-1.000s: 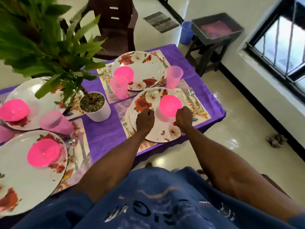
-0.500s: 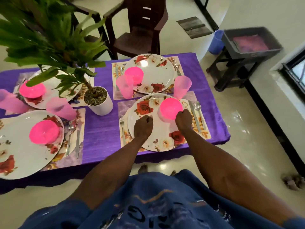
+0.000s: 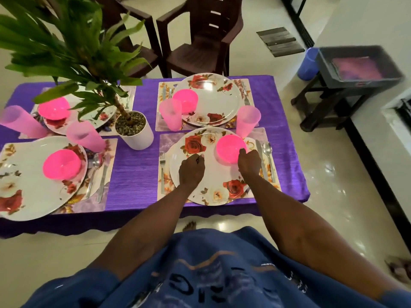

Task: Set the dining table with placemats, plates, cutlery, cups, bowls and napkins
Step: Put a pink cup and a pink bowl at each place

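From the head view, four places look laid: floral plates on placemats, pink bowls, pink cups, cutlery. I see no napkins on the table, so those seem left. The right hand (image 3: 249,161) curls against the near pink bowl (image 3: 231,148) on the near plate (image 3: 211,167); the left hand (image 3: 191,168) rests on that plate, fingers curled, holding nothing I can make out. The plate sits close to the table edge (image 3: 200,208), with open floor to the right.
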{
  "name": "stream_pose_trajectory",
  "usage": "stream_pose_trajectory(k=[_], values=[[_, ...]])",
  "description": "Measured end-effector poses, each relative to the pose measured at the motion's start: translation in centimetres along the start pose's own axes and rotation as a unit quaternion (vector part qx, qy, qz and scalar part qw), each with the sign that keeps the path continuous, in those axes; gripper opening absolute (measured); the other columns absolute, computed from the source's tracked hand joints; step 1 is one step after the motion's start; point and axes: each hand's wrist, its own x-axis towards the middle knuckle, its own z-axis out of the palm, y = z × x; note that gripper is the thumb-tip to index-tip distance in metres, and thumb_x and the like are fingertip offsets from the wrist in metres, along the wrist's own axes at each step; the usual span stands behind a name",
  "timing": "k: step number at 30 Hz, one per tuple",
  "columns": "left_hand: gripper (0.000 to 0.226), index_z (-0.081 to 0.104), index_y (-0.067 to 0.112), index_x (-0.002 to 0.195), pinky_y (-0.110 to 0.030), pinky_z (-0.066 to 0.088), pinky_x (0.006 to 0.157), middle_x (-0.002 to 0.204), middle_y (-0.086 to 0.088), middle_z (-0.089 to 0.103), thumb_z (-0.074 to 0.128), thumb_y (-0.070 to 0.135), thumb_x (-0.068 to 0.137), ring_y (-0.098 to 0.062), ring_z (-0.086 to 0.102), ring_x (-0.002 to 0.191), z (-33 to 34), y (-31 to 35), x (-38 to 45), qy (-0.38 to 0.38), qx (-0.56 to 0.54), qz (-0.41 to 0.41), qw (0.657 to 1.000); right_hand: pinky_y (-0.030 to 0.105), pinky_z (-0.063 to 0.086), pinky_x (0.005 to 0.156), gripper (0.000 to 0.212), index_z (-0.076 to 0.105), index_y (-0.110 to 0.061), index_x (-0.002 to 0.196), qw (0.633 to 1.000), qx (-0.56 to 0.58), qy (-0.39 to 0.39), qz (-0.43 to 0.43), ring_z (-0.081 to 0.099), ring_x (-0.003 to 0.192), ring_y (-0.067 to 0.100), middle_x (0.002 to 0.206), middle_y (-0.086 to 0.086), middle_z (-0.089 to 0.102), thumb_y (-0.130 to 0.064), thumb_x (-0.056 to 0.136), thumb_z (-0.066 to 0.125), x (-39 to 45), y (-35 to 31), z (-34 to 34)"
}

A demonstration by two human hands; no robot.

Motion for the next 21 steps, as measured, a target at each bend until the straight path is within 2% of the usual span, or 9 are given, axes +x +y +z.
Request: stream_pose_trajectory(k=[4,8,12,15,18,21], values=[[0.038,0.065,0.006,0.092,-0.03,0.037,0.066,0.088,-0.011,0.069,0.042,0.035,0.103,-0.027,0.062,0.08,0.2,0.0,-0.4,0.002,0.017,0.015,1.0,0.047,0.059,0.076,0.063,0.057,-0.004,0.117,1.0,-0.007,-0.01,-0.003,0.069,0.085,0.033,0.103,0.013,0.069,-0.054,0.08,0.045,0.4,0.7,0.4],[0.033,0.065,0.009,0.105,-0.031,0.042,0.069,0.098,-0.01,0.07,0.043,0.033,0.103,-0.028,0.064,0.089,0.2,-0.2,-0.5,0.017,0.037,0.034,0.999,0.042,0.059,0.07,0.047,0.059,-0.006,0.105,1.0,-0.002,-0.02,-0.005,0.069,0.079,0.033,0.094,0.015,0.07,-0.04,0.077,0.044,0.5,1.1,0.5],[0.03,0.061,0.014,0.117,-0.04,0.052,0.086,0.114,-0.007,0.067,0.048,0.035,0.1,-0.026,0.061,0.104,0.3,-0.4,-0.3,0.032,0.027,0.046,0.998,0.038,0.059,0.066,0.039,0.058,-0.005,0.105,1.0,0.012,-0.013,-0.003,0.069,0.079,0.031,0.092,0.015,0.069,-0.035,0.082,0.046,0.2,0.6,0.3],[0.031,0.059,0.014,0.12,-0.043,0.05,0.091,0.118,-0.009,0.065,0.051,0.035,0.098,-0.027,0.058,0.11,0.4,-0.6,-0.1,0.034,0.021,0.048,0.998,0.042,0.06,0.069,0.048,0.06,-0.005,0.105,1.0,0.007,-0.008,-0.003,0.069,0.079,0.03,0.094,0.014,0.07,-0.045,0.083,0.044,0.5,0.9,0.5],[0.03,0.059,0.012,0.119,-0.044,0.048,0.094,0.12,-0.011,0.064,0.053,0.032,0.097,-0.029,0.056,0.113,0.5,-0.9,0.0,0.04,0.025,0.065,0.997,0.046,0.06,0.076,0.06,0.059,-0.006,0.116,1.0,-0.004,0.013,0.005,0.069,0.085,0.031,0.104,0.012,0.069,-0.056,0.088,0.042,0.0,0.7,0.4],[0.032,0.059,0.011,0.121,-0.046,0.044,0.098,0.124,-0.012,0.061,0.054,0.03,0.097,-0.031,0.054,0.116,0.5,-0.9,0.1,0.051,0.041,0.088,0.994,0.042,0.055,0.081,0.054,0.055,-0.005,0.123,0.999,-0.025,0.031,0.003,0.065,0.098,0.031,0.113,0.013,0.065,-0.05,0.098,0.041,-1.1,0.4,-0.1]])
